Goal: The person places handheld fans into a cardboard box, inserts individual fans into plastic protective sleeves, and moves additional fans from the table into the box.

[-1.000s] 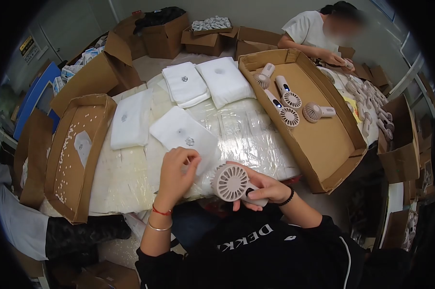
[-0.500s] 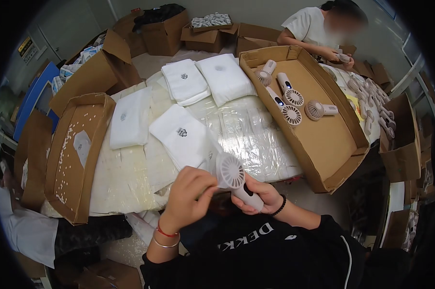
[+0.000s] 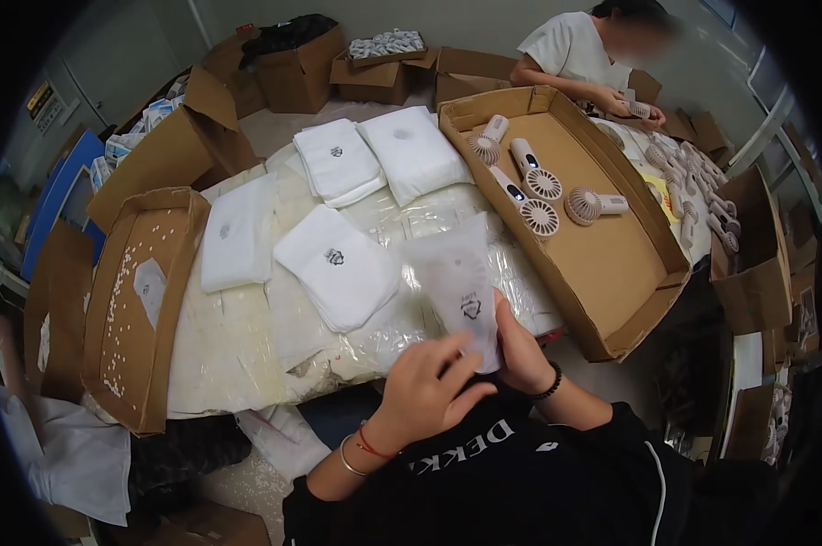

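A small handheld fan, its outline faint through the plastic, sits inside a frosted white bag [image 3: 456, 282] with a black printed mark. My right hand [image 3: 523, 353] grips the bagged fan along its right side. My left hand [image 3: 434, 382] is at the bag's lower left, fingers apart, the fingertips at the bag's surface. Just left of the bag lies a fanned stack of white bags [image 3: 338, 268] on the plastic-wrapped table [image 3: 324, 350]. More bag stacks lie behind it, one at the back left [image 3: 338, 159] and one at the back centre [image 3: 416, 150].
A shallow cardboard tray [image 3: 611, 314] at right holds several bare fans. Another tray [image 3: 142, 314] at left holds small white bits and one bag. Another stack [image 3: 238, 232] lies beside it. A person in white [image 3: 570, 55] handles a fan at the far right, behind piled fans [image 3: 693, 182].
The fan, bare at the handle before, is now covered by the bag. My left hand has moved right and down, from the fan's head to the bag's lower part, and its fingers have spread.
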`<state>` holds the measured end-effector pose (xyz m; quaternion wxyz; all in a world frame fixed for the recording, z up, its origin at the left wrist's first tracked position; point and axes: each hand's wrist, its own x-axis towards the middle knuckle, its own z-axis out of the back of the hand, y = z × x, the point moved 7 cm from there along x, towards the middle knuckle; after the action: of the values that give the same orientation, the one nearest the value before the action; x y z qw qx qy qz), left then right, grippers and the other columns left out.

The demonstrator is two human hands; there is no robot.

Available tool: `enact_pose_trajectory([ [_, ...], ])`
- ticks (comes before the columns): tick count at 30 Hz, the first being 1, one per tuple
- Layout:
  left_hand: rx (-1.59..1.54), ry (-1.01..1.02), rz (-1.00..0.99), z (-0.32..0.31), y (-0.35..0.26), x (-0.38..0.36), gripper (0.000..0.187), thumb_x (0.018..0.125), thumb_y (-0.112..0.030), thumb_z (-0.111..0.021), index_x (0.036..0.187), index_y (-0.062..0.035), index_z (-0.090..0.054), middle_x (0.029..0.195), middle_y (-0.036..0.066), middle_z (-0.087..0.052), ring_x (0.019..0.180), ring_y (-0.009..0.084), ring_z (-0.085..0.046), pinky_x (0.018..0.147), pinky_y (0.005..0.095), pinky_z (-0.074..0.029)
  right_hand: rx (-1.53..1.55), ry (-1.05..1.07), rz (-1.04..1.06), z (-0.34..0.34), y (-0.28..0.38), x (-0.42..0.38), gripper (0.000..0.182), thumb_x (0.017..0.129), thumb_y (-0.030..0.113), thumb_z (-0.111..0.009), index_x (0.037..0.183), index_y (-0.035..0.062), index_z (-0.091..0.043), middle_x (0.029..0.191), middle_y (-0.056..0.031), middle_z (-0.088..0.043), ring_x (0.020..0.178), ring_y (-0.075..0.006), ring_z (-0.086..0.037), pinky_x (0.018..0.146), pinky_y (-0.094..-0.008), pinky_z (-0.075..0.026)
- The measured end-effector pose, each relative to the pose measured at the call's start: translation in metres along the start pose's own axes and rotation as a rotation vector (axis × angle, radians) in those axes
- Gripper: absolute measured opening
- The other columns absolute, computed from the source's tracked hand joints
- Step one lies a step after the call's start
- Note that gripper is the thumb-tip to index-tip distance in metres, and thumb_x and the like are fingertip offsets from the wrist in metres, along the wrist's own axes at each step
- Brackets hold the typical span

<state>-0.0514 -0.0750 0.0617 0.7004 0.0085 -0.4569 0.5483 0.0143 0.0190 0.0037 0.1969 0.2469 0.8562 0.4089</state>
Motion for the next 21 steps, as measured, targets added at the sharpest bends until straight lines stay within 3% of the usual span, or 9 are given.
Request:
enact_pose_trajectory([
  [3, -0.066, 0.045, 0.108, -0.004, 0.007, 0.002, 0.048, 0.064, -0.022, -0.077, 0.106, -0.0102, -0.059, 0.126, 0.017, -0.043, 0.090, 0.0299, -0.057, 0.077, 0.0335, -0.048, -0.700, 0.198, 0.071, -0.007, 0.006, -0.020, 0.055, 0.097, 0.037, -0.038, 0.133, -0.0023, -0.028, 0.115, -0.0115, -0.052, 0.106, -0.0166, -0.051, 0.089, -0.0290, -0.042],
  [4, -0.170, 0.114, 0.175, -0.009, 0.010, 0.002, 0.050, 0.064, -0.023, -0.077, 0.109, -0.0108, -0.059, 0.129, 0.019, -0.041, 0.095, 0.0314, -0.056, 0.081, 0.0338, -0.048, -0.982, 0.563, -0.221, -0.016, -0.009, -0.023, 0.052, 0.094, 0.033, -0.045, 0.131, -0.0031, -0.036, 0.094, -0.0127, -0.059, 0.085, -0.0197, -0.059, 0.074, -0.0304, -0.047],
  [6, -0.191, 0.122, 0.065, 0.000, 0.008, 0.005, 0.047, 0.065, -0.020, -0.075, 0.108, -0.0095, -0.059, 0.126, 0.019, -0.045, 0.107, 0.0334, -0.051, 0.090, 0.0364, -0.044, -1.331, 0.742, -0.330, -0.039, 0.008, -0.033, 0.047, 0.090, 0.031, -0.054, 0.124, -0.0008, -0.048, 0.081, -0.0126, -0.061, 0.070, -0.0241, -0.060, 0.065, -0.0323, -0.047],
  [8, -0.136, 0.048, 0.052, 0.030, 0.022, 0.003, 0.045, 0.069, -0.013, -0.070, 0.111, -0.0085, -0.057, 0.124, 0.018, -0.047, 0.107, 0.0287, -0.052, 0.092, 0.0366, -0.042, -1.053, 0.638, 0.038, -0.047, 0.054, -0.040, 0.040, 0.087, 0.027, -0.061, 0.118, 0.0028, -0.055, 0.087, -0.0115, -0.063, 0.076, -0.0258, -0.061, 0.069, -0.0321, -0.048],
  [10, -0.051, -0.219, 0.201, 0.084, 0.061, 0.001, 0.036, 0.071, -0.010, -0.067, 0.105, -0.0047, -0.057, 0.120, 0.016, -0.051, 0.112, 0.0279, -0.049, 0.097, 0.0384, -0.036, -1.252, 0.649, 0.334, -0.036, 0.103, -0.040, 0.037, 0.086, 0.021, -0.062, 0.119, 0.0058, -0.055, 0.092, -0.0109, -0.062, 0.086, -0.0251, -0.060, 0.076, -0.0332, -0.047],
  [11, -0.058, -0.344, 0.312, 0.114, 0.079, 0.002, 0.027, 0.074, -0.006, -0.064, 0.100, -0.0034, -0.056, 0.121, 0.014, -0.051, 0.116, 0.0279, -0.045, 0.100, 0.0392, -0.032, -1.381, 0.404, 0.418, -0.012, 0.127, -0.037, 0.034, 0.085, 0.016, -0.061, 0.118, 0.0069, -0.055, 0.098, -0.0118, -0.061, 0.091, -0.0271, -0.058, 0.079, -0.0351, -0.046],
  [15, 0.382, -0.608, 0.387, 0.231, 0.131, -0.011, 0.028, 0.087, -0.006, -0.054, 0.115, 0.0007, -0.050, 0.128, 0.012, -0.048, 0.116, 0.0198, -0.045, 0.097, 0.0326, -0.035, -2.066, -0.153, 0.330, 0.092, 0.195, 0.002, 0.055, 0.082, 0.014, -0.062, 0.133, 0.0114, -0.040, 0.122, -0.0151, -0.050, 0.111, -0.0325, -0.049, 0.095, -0.0408, -0.039],
  [19, 0.204, -0.595, 0.711, 0.246, 0.180, -0.051, 0.045, 0.088, -0.012, -0.058, 0.129, -0.0031, -0.042, 0.125, 0.010, -0.050, 0.101, 0.0188, -0.056, 0.082, 0.0257, -0.044, -2.171, -0.186, 0.339, 0.168, 0.202, 0.034, 0.071, 0.079, 0.026, -0.066, 0.138, 0.0141, -0.029, 0.126, -0.0170, -0.046, 0.117, -0.0381, -0.043, 0.100, -0.0431, -0.035],
  [21, 0.163, -0.394, 0.607, 0.195, 0.170, -0.043, 0.041, 0.087, -0.012, -0.060, 0.124, -0.0039, -0.047, 0.123, 0.008, -0.052, 0.100, 0.0179, -0.055, 0.081, 0.0261, -0.043, -2.154, -0.187, -0.026, 0.191, 0.193, 0.044, 0.084, 0.074, 0.042, -0.067, 0.142, 0.0173, -0.023, 0.130, -0.0180, -0.042, 0.122, -0.0378, -0.038, 0.103, -0.0463, -0.029],
])
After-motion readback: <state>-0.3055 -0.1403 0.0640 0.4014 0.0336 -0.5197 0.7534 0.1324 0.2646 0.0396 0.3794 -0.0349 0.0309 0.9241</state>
